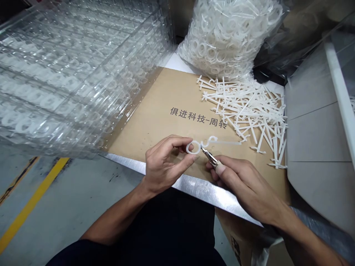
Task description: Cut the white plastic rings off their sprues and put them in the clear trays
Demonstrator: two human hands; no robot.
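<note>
My left hand point(163, 162) pinches a small white plastic ring point(193, 147) between thumb and fingers, just above the near edge of a brown cardboard sheet point(166, 111). My right hand point(235, 177) grips small metal cutters point(209, 157), their tip touching the ring's right side. A white plastic sprue piece with a hook and a thin stem point(219, 140) lies on the cardboard right behind the ring.
A heap of white plastic sprue sticks point(249, 107) lies at the right of the cardboard. Behind it stands a clear bag full of white rings point(227, 33). Stacked clear plastic trays point(69, 74) fill the left. A grey surface point(313, 129) lies to the right; the metal table edge point(199, 190) runs below my hands.
</note>
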